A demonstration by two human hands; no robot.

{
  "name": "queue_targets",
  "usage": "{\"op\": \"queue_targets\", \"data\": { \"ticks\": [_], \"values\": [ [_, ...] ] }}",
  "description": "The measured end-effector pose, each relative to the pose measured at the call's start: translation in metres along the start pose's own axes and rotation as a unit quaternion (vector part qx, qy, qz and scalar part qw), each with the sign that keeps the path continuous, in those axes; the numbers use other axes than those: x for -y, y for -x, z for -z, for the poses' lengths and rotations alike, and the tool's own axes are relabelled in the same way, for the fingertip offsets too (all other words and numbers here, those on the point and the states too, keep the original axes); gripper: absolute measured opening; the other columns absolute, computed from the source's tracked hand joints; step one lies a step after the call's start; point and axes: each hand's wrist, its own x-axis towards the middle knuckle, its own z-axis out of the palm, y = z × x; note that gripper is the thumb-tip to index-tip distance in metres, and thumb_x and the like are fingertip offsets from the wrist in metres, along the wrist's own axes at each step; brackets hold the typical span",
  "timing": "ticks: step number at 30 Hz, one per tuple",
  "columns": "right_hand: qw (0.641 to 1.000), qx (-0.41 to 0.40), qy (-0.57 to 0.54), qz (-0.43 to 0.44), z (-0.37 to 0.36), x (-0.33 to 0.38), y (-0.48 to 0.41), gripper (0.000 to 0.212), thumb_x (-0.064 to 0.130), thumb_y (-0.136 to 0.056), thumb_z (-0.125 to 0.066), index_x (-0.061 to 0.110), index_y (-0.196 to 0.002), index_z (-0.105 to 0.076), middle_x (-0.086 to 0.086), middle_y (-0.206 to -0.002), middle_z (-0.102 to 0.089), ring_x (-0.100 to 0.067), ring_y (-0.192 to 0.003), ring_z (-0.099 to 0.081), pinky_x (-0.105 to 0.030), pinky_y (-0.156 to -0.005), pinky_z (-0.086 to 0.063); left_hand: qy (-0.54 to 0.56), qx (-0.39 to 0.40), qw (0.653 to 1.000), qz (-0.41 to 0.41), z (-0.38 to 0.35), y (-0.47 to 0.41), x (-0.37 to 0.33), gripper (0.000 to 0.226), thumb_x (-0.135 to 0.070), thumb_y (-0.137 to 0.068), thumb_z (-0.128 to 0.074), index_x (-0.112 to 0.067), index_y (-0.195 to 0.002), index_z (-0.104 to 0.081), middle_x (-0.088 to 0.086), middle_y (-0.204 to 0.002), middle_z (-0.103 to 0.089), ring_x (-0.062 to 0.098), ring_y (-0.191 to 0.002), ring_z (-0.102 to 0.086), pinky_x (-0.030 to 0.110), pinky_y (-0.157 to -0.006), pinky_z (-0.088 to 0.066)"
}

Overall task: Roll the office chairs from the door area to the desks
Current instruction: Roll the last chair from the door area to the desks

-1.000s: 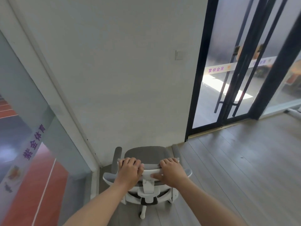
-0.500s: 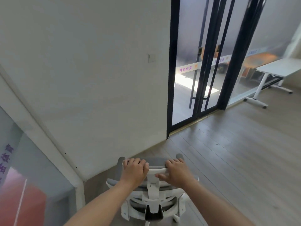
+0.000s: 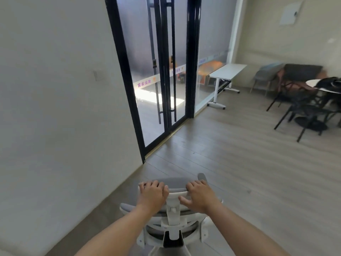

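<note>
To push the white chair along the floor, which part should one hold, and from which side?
Hold the headrest, from behind. It is a wide bar atop the chair, with room for two hands. The left hand and right hand have their grip there already, one each side of the post.

Door-side daylight, blurred, bowed edges

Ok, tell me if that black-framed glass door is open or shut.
Shut. The glass door's two black-framed panels meet at the middle with their long handles side by side, and no gap shows.
</note>
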Motion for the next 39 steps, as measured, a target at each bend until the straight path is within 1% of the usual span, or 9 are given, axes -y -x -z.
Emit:
{"op": "queue_targets", "data": {
  "ticks": [3, 8, 17, 19, 22, 25, 30, 36, 39],
  "values": [
    [0.999, -0.012, -0.008, -0.050, 0.004, -0.033, 0.020, 0.059, 0.072, -0.089, -0.025, 0.022, -0.097, -0.055, 0.002, -0.101, -0.062, -0.019, -0.098, -0.054, -0.037, -0.097, -0.036, 0.006, 0.023, 0.999, -0.032, -0.006, -0.021, -0.037, 0.041, -0.041, -0.099, -0.028, -0.027, -0.086, -0.064, -0.004, -0.085, -0.067, 0.021, -0.079, -0.058, 0.041, -0.077, -0.039],
    [0.985, -0.046, -0.022, -0.162, 0.008, -0.089, 0.056, 0.066, 0.056, -0.091, -0.004, 0.021, -0.098, -0.059, 0.000, -0.101, -0.064, -0.022, -0.099, -0.056, -0.037, -0.095, -0.036, 0.015, 0.029, 0.992, -0.118, -0.014, -0.055, -0.105, 0.054, -0.043, -0.100, -0.011, -0.027, -0.102, -0.063, -0.006, -0.103, -0.066, 0.019, -0.095, -0.057, 0.041, -0.088, -0.036],
    [0.932, -0.097, -0.042, -0.347, 0.026, -0.207, 0.138, 0.059, 0.047, -0.093, -0.009, 0.021, -0.093, -0.062, 0.003, -0.095, -0.065, -0.015, -0.084, -0.045, -0.037, -0.093, -0.039, 0.044, 0.053, 0.966, -0.248, -0.015, -0.106, -0.271, 0.068, -0.046, -0.093, 0.005, -0.027, -0.110, -0.058, -0.006, -0.111, -0.062, 0.019, -0.103, -0.052, 0.039, -0.095, -0.032],
    [0.919, -0.093, -0.030, -0.382, 0.033, -0.234, 0.160, 0.050, 0.042, -0.100, -0.018, 0.020, -0.097, -0.063, 0.003, -0.100, -0.066, -0.016, -0.090, -0.050, -0.037, -0.096, -0.038, 0.036, 0.071, 0.958, -0.274, -0.017, -0.114, -0.312, 0.061, -0.045, -0.097, -0.001, -0.027, -0.113, -0.056, -0.006, -0.113, -0.061, 0.019, -0.106, -0.051, 0.040, -0.096, -0.031],
    [0.899, -0.078, -0.020, -0.430, 0.042, -0.275, 0.186, 0.045, 0.039, -0.103, -0.023, 0.021, -0.103, -0.065, 0.002, -0.108, -0.068, -0.020, -0.103, -0.057, -0.038, -0.098, -0.036, 0.000, 0.098, 0.940, -0.326, -0.029, -0.132, -0.372, 0.033, -0.041, -0.103, -0.027, -0.026, -0.118, -0.053, -0.004, -0.118, -0.058, 0.022, -0.109, -0.048, 0.042, -0.093, -0.029],
    [0.879, -0.059, -0.022, -0.473, 0.052, -0.316, 0.210, 0.048, 0.041, -0.100, -0.021, 0.023, -0.105, -0.065, 0.001, -0.110, -0.068, -0.022, -0.104, -0.056, -0.041, -0.097, -0.035, -0.040, 0.114, 0.915, -0.385, -0.037, -0.147, -0.432, 0.029, -0.042, -0.100, -0.043, -0.023, -0.121, -0.050, 0.000, -0.122, -0.055, 0.026, -0.112, -0.046, 0.047, -0.093, -0.030],
    [0.844, -0.049, -0.025, -0.533, 0.068, -0.381, 0.260, 0.044, 0.038, -0.099, -0.024, 0.022, -0.102, -0.065, 0.000, -0.107, -0.067, -0.025, -0.103, -0.055, -0.043, -0.093, -0.036, -0.046, 0.110, 0.880, -0.460, -0.033, -0.162, -0.530, 0.029, -0.035, -0.100, -0.044, -0.019, -0.123, -0.049, 0.003, -0.127, -0.054, 0.031, -0.118, -0.046, 0.047, -0.098, -0.031],
    [0.803, -0.063, -0.008, -0.593, 0.082, -0.456, 0.318, 0.036, 0.031, -0.098, -0.030, 0.025, -0.090, -0.064, 0.003, -0.099, -0.068, -0.024, -0.095, -0.057, -0.045, -0.091, -0.037, -0.048, 0.109, 0.840, -0.530, -0.044, -0.181, -0.647, 0.033, -0.030, -0.097, -0.046, -0.017, -0.128, -0.047, 0.006, -0.129, -0.053, 0.033, -0.116, -0.045, 0.051, -0.093, -0.030],
    [0.768, -0.087, -0.005, -0.634, 0.087, -0.495, 0.347, 0.051, 0.038, -0.092, -0.016, 0.027, -0.085, -0.065, 0.005, -0.092, -0.068, -0.022, -0.087, -0.055, -0.043, -0.089, -0.034, -0.031, 0.100, 0.829, -0.549, -0.040, -0.187, -0.704, 0.032, -0.032, -0.096, -0.048, -0.018, -0.125, -0.048, 0.004, -0.124, -0.056, 0.032, -0.113, -0.048, 0.048, -0.092, -0.031]
  ]
}}
